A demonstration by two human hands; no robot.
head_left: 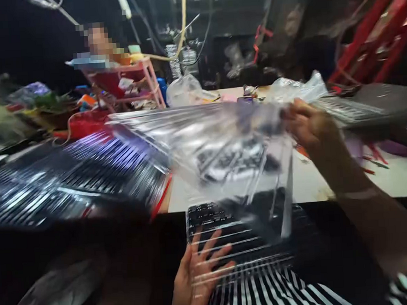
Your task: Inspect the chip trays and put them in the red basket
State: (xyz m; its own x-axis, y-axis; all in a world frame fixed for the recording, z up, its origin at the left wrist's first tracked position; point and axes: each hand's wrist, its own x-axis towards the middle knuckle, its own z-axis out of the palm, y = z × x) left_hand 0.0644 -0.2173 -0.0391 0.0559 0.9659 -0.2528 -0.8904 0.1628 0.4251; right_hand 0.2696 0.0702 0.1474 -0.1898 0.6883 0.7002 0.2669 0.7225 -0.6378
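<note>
My right hand (307, 123) is raised at the right, its fingers closed on the edge of a clear plastic sheet (178, 145). The sheet, smeared by motion, stretches leftward over the white table (332, 177). Low in the middle, my left hand (205, 267) has its fingers spread, with the palm side showing. Shiny lines of clear ribbed plastic (243, 242) cross in front of its fingers, above the striped clothing on my lap. Whether the left hand touches this plastic from behind I cannot tell.
A wide pile of shiny ribbed plastic sheets (88, 178) lies at the left. Behind it stand a red bag (87, 122) and a pink rack (151, 82). Crumpled clear bags (186, 91) lie at the back. A dark grey surface (383, 100) is at the right.
</note>
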